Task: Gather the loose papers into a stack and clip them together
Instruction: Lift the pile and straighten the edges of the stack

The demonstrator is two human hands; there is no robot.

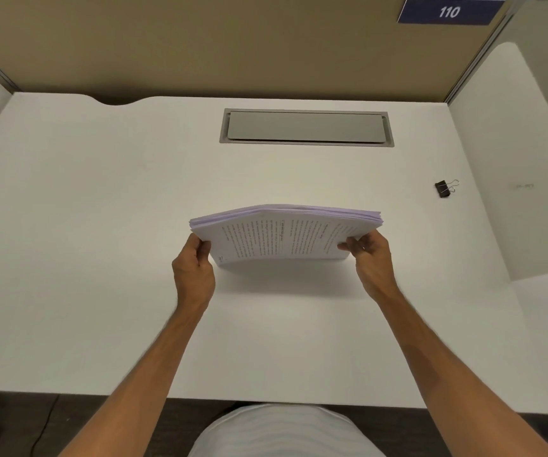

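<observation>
A stack of printed white papers (282, 235) stands on its long edge on the white desk (101, 225), tilted toward me, with its top edges fanned slightly. My left hand (193, 268) grips the stack's left end. My right hand (370, 258) grips the right end, thumb on the printed front sheet. A small black binder clip (442, 189) with silver wire handles lies on the desk far to the right, well apart from both hands.
A grey cable hatch (306, 127) is set into the desk behind the papers. A tan partition (200, 44) closes off the back and a white side panel (513, 159) the right. A blue sign reading 110 (447, 10) hangs at the top right.
</observation>
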